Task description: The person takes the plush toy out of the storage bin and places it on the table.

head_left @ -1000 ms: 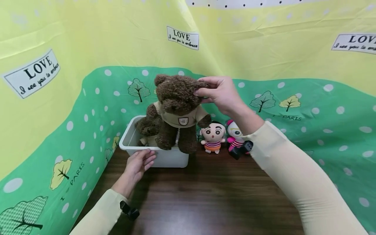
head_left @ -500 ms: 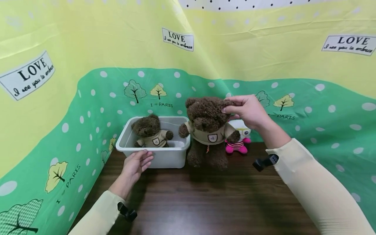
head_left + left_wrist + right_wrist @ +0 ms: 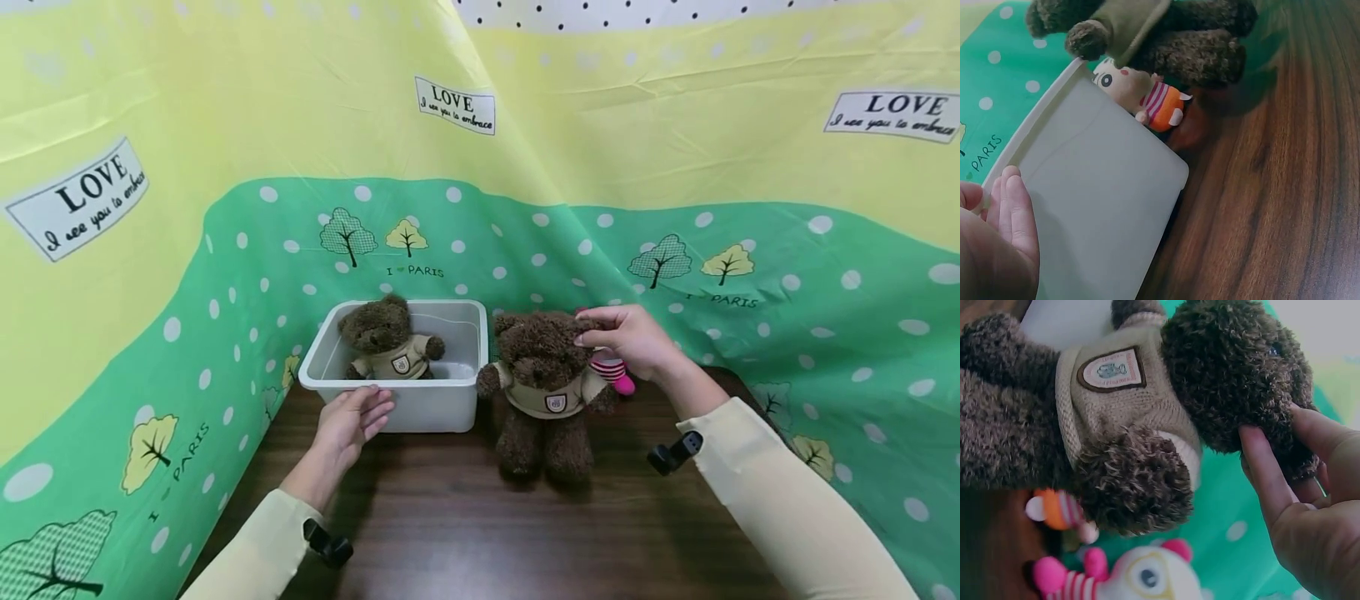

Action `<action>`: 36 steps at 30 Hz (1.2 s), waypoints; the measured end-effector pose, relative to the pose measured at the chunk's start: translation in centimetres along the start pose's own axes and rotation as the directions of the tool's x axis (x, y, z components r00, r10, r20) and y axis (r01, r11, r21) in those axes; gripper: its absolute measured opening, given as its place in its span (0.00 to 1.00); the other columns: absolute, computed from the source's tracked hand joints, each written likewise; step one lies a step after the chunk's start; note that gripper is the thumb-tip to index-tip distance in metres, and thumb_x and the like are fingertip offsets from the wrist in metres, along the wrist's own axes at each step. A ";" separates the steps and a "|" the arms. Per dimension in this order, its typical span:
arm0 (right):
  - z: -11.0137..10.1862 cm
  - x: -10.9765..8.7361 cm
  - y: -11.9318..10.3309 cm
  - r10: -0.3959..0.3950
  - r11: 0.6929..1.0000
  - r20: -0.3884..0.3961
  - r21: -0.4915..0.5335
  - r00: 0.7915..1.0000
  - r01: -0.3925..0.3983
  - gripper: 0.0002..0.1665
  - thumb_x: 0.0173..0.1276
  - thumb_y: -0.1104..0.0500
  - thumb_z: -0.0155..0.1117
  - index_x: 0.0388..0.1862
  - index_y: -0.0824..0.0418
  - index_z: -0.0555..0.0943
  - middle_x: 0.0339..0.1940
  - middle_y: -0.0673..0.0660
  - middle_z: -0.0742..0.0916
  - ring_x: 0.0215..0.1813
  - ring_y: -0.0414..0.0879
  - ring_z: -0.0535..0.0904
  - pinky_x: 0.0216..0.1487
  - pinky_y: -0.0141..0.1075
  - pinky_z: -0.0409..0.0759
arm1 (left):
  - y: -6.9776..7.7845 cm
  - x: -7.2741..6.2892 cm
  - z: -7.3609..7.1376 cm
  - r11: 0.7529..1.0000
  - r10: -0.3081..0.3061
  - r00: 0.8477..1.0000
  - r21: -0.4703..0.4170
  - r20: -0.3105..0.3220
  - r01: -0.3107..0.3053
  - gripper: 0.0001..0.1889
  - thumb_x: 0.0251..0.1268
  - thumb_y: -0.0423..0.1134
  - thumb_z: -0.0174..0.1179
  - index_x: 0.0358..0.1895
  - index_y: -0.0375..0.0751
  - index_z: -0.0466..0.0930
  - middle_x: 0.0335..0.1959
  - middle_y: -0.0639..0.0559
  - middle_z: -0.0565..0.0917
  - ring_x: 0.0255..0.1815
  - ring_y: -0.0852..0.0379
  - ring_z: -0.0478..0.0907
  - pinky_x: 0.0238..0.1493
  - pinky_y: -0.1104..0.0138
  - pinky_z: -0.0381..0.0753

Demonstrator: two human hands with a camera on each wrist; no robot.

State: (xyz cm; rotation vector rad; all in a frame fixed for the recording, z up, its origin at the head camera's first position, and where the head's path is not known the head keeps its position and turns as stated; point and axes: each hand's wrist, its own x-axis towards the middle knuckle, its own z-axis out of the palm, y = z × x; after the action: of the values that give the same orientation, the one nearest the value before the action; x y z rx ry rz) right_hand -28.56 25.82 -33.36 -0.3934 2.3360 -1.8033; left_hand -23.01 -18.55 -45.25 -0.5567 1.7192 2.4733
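My right hand (image 3: 630, 340) pinches a dark brown teddy bear (image 3: 551, 408) by the ear at the right side of its head. The bear wears a beige sweater with a badge (image 3: 1112, 369) and hangs upright, right of a light grey plastic bin (image 3: 427, 408). Whether its feet touch the table I cannot tell. At the bin's front, my left hand (image 3: 351, 425) grips the rim, thumb on one side and fingers (image 3: 1019, 212) against the outer wall. A second, similar teddy bear (image 3: 390, 342) leans inside the bin at its left.
Behind the held bear are a doll in orange shorts (image 3: 1166, 112) and a white and pink plush toy (image 3: 1147, 575), both mostly hidden in the head view. The dark wooden table (image 3: 465, 533) meets a green and yellow printed cloth (image 3: 525, 242) at the back and sides.
My right hand has carried the teddy bear from above the bin's right part rightward and down, low beside the bin. My left hand has stayed at the bin's rim.
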 end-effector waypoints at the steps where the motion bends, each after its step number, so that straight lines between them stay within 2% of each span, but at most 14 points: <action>1: -0.1 0.1 0.6 0.004 1.000 0.002 0.011 1.000 -0.004 0.28 0.71 0.69 0.65 0.69 0.74 0.73 0.69 0.66 0.75 0.45 0.38 0.87 0.47 0.36 0.87 | 0.0 0.0 0.0 1.000 0.003 1.000 0.005 0.000 -0.003 0.13 0.75 0.43 0.59 0.56 0.44 0.72 0.37 0.58 0.92 0.42 0.60 0.90 0.53 0.62 0.86; 3: -0.3 0.2 1.7 0.012 1.000 0.008 0.020 1.000 -0.012 0.28 0.70 0.68 0.66 0.68 0.74 0.74 0.67 0.61 0.78 0.45 0.38 0.87 0.46 0.37 0.88 | -0.1 0.1 0.1 1.000 0.006 1.000 0.010 -0.002 -0.006 0.14 0.75 0.43 0.59 0.56 0.44 0.71 0.36 0.58 0.92 0.42 0.60 0.90 0.53 0.62 0.86; 8: -0.8 0.4 4.2 0.062 0.998 0.020 0.021 0.998 -0.062 0.31 0.69 0.67 0.69 0.69 0.74 0.73 0.48 0.45 0.88 0.43 0.40 0.87 0.42 0.40 0.89 | -0.4 0.1 0.1 1.000 0.005 1.000 0.003 -0.003 -0.005 0.14 0.76 0.42 0.58 0.57 0.43 0.71 0.36 0.58 0.91 0.40 0.60 0.90 0.48 0.64 0.87; 10: -0.9 0.6 5.3 0.090 0.995 0.018 0.036 0.996 -0.090 0.32 0.69 0.67 0.68 0.70 0.74 0.72 0.43 0.43 0.89 0.41 0.41 0.88 0.40 0.40 0.89 | -0.5 0.2 0.0 1.000 0.004 1.000 -0.001 -0.005 -0.004 0.14 0.76 0.42 0.58 0.57 0.43 0.71 0.36 0.58 0.91 0.40 0.60 0.90 0.47 0.64 0.87; 13: -1.0 1.0 6.7 0.123 0.991 0.020 0.054 0.992 -0.124 0.33 0.70 0.68 0.67 0.72 0.74 0.70 0.44 0.46 0.89 0.40 0.41 0.88 0.40 0.40 0.89 | -0.6 0.2 0.0 1.000 0.012 1.000 0.001 -0.003 -0.012 0.14 0.76 0.42 0.58 0.57 0.42 0.71 0.37 0.58 0.92 0.40 0.60 0.90 0.48 0.64 0.87; 18: -1.0 1.7 8.5 0.174 0.984 0.033 0.040 0.984 -0.175 0.34 0.71 0.69 0.66 0.74 0.72 0.69 0.59 0.59 0.82 0.40 0.42 0.86 0.39 0.41 0.89 | -0.6 0.2 0.0 1.000 0.020 1.000 -0.004 0.001 -0.020 0.13 0.76 0.41 0.58 0.56 0.42 0.71 0.35 0.58 0.92 0.39 0.60 0.90 0.46 0.65 0.88; 20: -1.0 2.0 9.1 0.182 0.983 0.033 0.026 0.983 -0.183 0.34 0.71 0.68 0.66 0.74 0.71 0.68 0.61 0.62 0.81 0.39 0.44 0.86 0.38 0.40 0.89 | -0.6 0.1 -0.1 1.000 0.024 1.000 -0.005 0.005 -0.024 0.11 0.76 0.41 0.57 0.54 0.43 0.72 0.34 0.58 0.91 0.39 0.60 0.90 0.44 0.66 0.88; 24: -0.8 2.6 9.9 0.195 0.980 0.022 0.025 0.981 -0.195 0.35 0.72 0.68 0.66 0.75 0.69 0.68 0.57 0.62 0.84 0.38 0.46 0.87 0.37 0.39 0.89 | -0.6 0.1 -0.1 0.999 0.036 0.999 -0.019 0.006 -0.036 0.08 0.76 0.40 0.57 0.50 0.44 0.74 0.33 0.57 0.92 0.38 0.59 0.90 0.41 0.66 0.88; 29: -0.5 3.2 10.7 0.204 0.977 -0.012 0.061 0.979 -0.203 0.35 0.73 0.66 0.65 0.76 0.67 0.68 0.60 0.61 0.83 0.36 0.42 0.87 0.40 0.38 0.89 | -0.5 0.2 0.0 0.999 0.037 0.999 -0.014 -0.003 -0.037 0.07 0.76 0.40 0.58 0.50 0.43 0.75 0.33 0.57 0.92 0.39 0.58 0.90 0.42 0.65 0.88; 33: -0.2 3.8 11.3 0.206 0.972 -0.063 0.129 0.976 -0.197 0.32 0.71 0.67 0.66 0.73 0.68 0.72 0.49 0.55 0.88 0.32 0.43 0.88 0.40 0.40 0.89 | -0.4 0.3 0.0 1.000 0.027 1.000 -0.012 -0.006 -0.027 0.09 0.76 0.40 0.58 0.52 0.43 0.74 0.34 0.57 0.92 0.39 0.59 0.90 0.41 0.66 0.88; 36: 0.1 4.2 11.4 0.205 0.973 -0.083 0.128 0.975 -0.194 0.31 0.72 0.66 0.66 0.72 0.69 0.73 0.44 0.52 0.88 0.33 0.43 0.88 0.42 0.41 0.89 | -0.3 0.4 0.1 1.000 0.026 1.000 -0.010 0.000 -0.026 0.10 0.77 0.41 0.58 0.53 0.42 0.74 0.34 0.57 0.92 0.38 0.60 0.90 0.40 0.67 0.88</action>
State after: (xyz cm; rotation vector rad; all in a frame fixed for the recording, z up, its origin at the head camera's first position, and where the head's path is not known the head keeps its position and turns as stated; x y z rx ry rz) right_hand -33.77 27.16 -44.25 -0.0532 2.2215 -1.8882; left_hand -23.30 -18.38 -45.60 -0.5393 1.7256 2.5008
